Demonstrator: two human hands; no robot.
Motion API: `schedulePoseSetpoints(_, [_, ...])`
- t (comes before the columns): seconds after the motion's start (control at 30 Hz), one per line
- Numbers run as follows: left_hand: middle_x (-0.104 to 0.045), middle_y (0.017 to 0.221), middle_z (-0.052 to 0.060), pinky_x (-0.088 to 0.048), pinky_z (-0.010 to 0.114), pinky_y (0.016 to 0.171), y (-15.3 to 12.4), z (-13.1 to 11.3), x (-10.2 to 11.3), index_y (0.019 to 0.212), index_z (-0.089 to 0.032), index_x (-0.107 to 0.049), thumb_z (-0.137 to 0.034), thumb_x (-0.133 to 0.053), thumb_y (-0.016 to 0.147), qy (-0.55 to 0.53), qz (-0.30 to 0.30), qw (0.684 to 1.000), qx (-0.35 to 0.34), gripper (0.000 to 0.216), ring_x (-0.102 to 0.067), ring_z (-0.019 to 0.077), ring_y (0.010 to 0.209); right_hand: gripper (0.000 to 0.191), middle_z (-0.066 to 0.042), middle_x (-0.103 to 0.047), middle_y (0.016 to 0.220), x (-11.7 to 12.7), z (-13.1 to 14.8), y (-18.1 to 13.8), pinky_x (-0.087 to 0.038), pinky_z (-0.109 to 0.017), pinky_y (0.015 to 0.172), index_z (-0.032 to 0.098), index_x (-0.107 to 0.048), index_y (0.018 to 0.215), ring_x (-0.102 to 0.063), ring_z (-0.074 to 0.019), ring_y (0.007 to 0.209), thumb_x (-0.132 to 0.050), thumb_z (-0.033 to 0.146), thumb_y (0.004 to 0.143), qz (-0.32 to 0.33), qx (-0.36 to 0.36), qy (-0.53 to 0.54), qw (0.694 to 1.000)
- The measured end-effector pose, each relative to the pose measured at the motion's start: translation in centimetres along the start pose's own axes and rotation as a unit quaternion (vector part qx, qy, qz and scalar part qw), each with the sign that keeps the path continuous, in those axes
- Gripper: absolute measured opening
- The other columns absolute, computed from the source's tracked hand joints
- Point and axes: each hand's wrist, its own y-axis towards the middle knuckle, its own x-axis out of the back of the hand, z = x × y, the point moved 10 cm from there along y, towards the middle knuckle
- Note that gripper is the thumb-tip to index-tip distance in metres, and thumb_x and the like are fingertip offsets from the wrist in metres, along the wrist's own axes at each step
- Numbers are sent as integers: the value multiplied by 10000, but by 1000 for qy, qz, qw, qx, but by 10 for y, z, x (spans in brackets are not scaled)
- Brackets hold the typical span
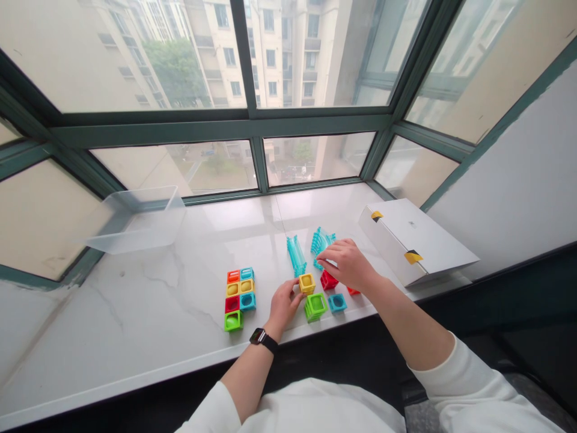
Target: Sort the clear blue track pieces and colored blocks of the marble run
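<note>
My left hand [285, 305], with a dark watch on the wrist, has thumb and fingers closed on the side of a yellow cube block [307, 284]. Pinched at the near end of a curved see-through blue track piece [321, 242] is my right hand [348, 262], which partly covers that piece. A straight see-through blue track piece [296, 255] lies just beyond the yellow block. Close by are a green cube block [315, 307], a blue cube block [337, 302] and a red cube block [328, 280]. An orange-red block [353, 291] is mostly hidden under my right forearm.
Left of my hands, several coloured cube blocks [233, 304] stand in two columns on the white marble sill [148, 313]. A clear plastic bin [139, 219] sits at the back left, and a white box [415, 237] at the right. Windows [261, 126] border the back.
</note>
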Motion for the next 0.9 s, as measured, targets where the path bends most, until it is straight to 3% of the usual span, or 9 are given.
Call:
schedulePoseSetpoints(0.27, [-726,1193,53,-534,364,878,0,-4,1,1338,-256,-637,-249,-666,915,2,3,1000,-15,424,-632,190,849,230,-56,-799,1005,16,7,-24,-366,-386,1018,223,-771,986,-678,-221,988,-565,301,1049,-72,-6,48,996])
schedulePoseSetpoints(0.57, [-732,1164,54,-526,363,874,0,-8,2,1337,-254,-642,-242,-673,912,11,6,1000,-11,426,-630,197,853,233,-79,-786,991,13,21,-31,-419,-407,1003,219,-766,1004,-675,-236,988,-551,296,1051,-54,-15,57,997])
schedulePoseSetpoints(0.7, [-731,1144,49,-525,360,866,0,-8,3,1338,-255,-641,-252,-677,911,12,-1,1000,-14,428,-629,195,844,168,-75,-755,1117,-8,42,-37,-479,-380,981,243,-744,1124,-665,-236,1067,-639,304,1007,-1,31,111,993])
schedulePoseSetpoints(0.8, [-730,1143,48,-526,365,871,0,-5,1,1344,-259,-637,-274,-671,918,12,0,1000,-8,428,-629,196,847,356,-78,-705,1247,-35,53,-45,-502,-392,1007,273,-713,1225,-646,-262,1164,-802,293,880,73,51,124,988])
schedulePoseSetpoints(0.9, [-732,1138,50,-524,368,874,-1,-3,0,1350,-255,-635,-292,-665,923,14,2,1000,-4,429,-629,200,852,471,-86,-692,1249,-59,54,-52,-513,-422,1019,270,-698,1256,-637,-291,1191,-855,248,812,134,47,105,984])
